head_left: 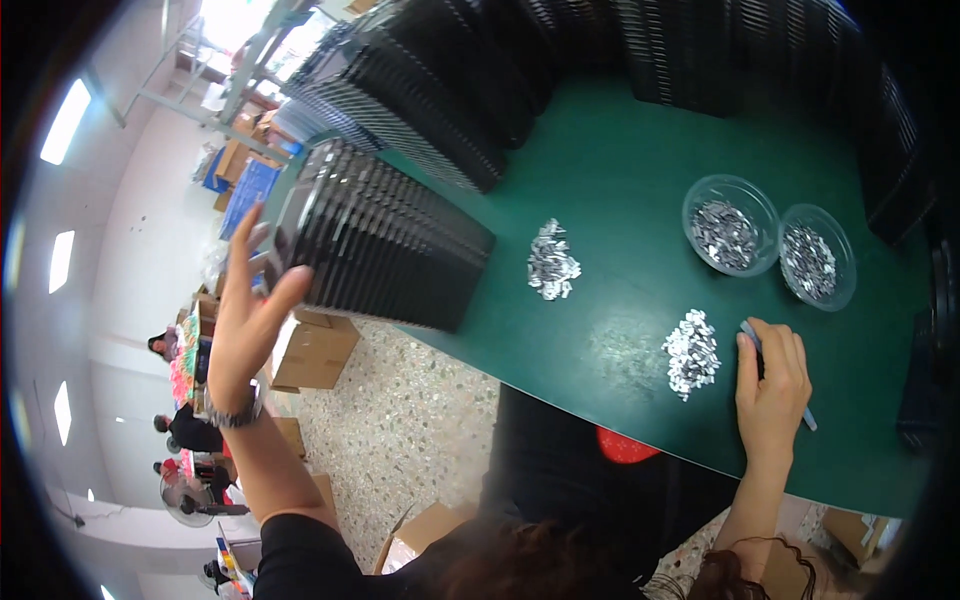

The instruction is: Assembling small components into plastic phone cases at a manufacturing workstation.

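Note:
At the left, my left hand point(245, 320) is raised beside the top of a tall stack of black plastic trays point(390, 235). Its thumb and fingers are spread apart; some fingertips are partly hidden, and I cannot tell whether they touch the top tray. On the green tabletop to the right, my right hand point(775, 385) is closed around a slim pen-like tool point(809, 418) with grey ends and a dark middle. Just left of that hand lies a loose pile of small shiny silver metal pieces point(691, 355). A second silver pile point(552, 262) lies nearer the tray stack.
Two clear round tubs point(731, 187) of small metal pieces stand beyond my right hand. More black tray stacks point(420, 95) line the table's far side. Cardboard boxes point(315, 352) sit on the speckled floor. People and a fan point(188, 500) are at far left.

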### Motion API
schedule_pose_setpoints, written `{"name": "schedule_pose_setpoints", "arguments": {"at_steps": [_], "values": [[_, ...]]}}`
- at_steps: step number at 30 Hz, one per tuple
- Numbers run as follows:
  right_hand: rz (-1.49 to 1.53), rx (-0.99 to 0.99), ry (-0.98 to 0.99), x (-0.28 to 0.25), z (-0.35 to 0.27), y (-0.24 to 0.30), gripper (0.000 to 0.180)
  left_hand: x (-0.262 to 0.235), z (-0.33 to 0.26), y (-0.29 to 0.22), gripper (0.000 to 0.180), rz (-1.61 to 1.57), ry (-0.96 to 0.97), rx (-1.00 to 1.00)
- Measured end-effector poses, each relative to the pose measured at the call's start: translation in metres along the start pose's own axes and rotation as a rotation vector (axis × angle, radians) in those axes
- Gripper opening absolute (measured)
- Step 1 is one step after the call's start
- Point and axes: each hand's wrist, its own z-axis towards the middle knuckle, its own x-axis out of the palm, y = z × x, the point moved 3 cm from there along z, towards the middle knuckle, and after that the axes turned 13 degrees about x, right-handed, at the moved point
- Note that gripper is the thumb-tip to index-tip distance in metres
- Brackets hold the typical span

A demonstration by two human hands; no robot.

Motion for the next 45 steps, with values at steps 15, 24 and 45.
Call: {"name": "schedule_pose_setpoints", "arguments": {"at_steps": [15,24,45], "values": [[-0.067,0.074,0.017,0.008,0.007,0.002,0.014,0.217,-0.103,0.071,0.081,-0.226,-0.310,-0.091],[-0.085,0.057,-0.031,0.013,0.004,0.006,0.011,0.213,-0.087,0.062,0.079,-0.063,-0.302,-0.185],[-0.094,0.080,-0.036,0.014,0.005,0.003,0.012,0.267,0.045,0.033,0.094,-0.054,-0.143,0.123]]}}
